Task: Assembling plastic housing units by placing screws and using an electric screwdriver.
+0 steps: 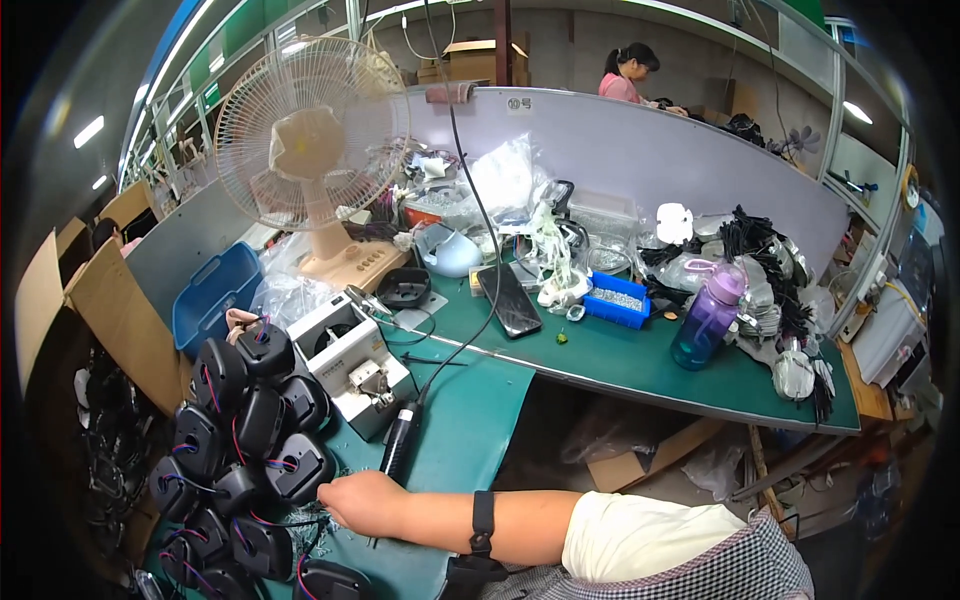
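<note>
Black case (308, 470), just left of right hand (362, 503) (curled, any grasp hidden): probably light, stiff; hold by edges, sparing wires (284, 464).

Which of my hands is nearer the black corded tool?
Right, as far as the view shows. The right hand is just below and left of the black corded tool in the picture. The left hand is out of view.

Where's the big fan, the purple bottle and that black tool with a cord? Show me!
Big fan (306, 145): head view, on the middle of its round front.
Purple bottle (708, 316): head view, on the side of its body.
Black tool with a cord (401, 440): head view, on its handle.
</note>
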Demonstrator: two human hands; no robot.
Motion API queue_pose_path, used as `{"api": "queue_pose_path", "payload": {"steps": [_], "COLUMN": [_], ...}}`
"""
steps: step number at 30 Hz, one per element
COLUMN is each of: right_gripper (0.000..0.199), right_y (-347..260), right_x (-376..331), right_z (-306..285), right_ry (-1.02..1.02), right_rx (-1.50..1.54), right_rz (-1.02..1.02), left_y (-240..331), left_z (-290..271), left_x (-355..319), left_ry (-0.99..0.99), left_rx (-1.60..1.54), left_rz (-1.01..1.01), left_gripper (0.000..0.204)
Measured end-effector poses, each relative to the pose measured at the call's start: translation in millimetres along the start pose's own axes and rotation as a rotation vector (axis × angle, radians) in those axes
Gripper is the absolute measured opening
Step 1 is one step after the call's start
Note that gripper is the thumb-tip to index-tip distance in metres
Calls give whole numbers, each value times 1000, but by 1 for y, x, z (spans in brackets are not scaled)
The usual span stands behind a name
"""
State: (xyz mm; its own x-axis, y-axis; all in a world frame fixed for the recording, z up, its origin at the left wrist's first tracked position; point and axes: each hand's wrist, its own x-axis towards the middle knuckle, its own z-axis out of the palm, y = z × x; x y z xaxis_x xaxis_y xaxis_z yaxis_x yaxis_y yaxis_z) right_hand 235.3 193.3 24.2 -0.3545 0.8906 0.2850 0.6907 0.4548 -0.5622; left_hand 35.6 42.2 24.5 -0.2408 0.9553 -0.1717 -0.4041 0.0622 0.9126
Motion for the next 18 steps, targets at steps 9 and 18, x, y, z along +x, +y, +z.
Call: {"api": "queue_pose_path", "payload": {"steps": [9, 18], "right_gripper": [14, 16], "right_y": [-17, -48], "right_x": [-21, -54], "right_z": [-7, -12], "right_ry": [118, 65], "right_rx": [360, 410], "right_rz": [-13, -433], "left_y": [-24, -7], "left_z": [-28, 15], "left_x": [19, 21], "left_ry": [-27, 33], "left_rx": [-28, -207], "left_rz": [72, -137], "left_gripper": [48, 49]}}
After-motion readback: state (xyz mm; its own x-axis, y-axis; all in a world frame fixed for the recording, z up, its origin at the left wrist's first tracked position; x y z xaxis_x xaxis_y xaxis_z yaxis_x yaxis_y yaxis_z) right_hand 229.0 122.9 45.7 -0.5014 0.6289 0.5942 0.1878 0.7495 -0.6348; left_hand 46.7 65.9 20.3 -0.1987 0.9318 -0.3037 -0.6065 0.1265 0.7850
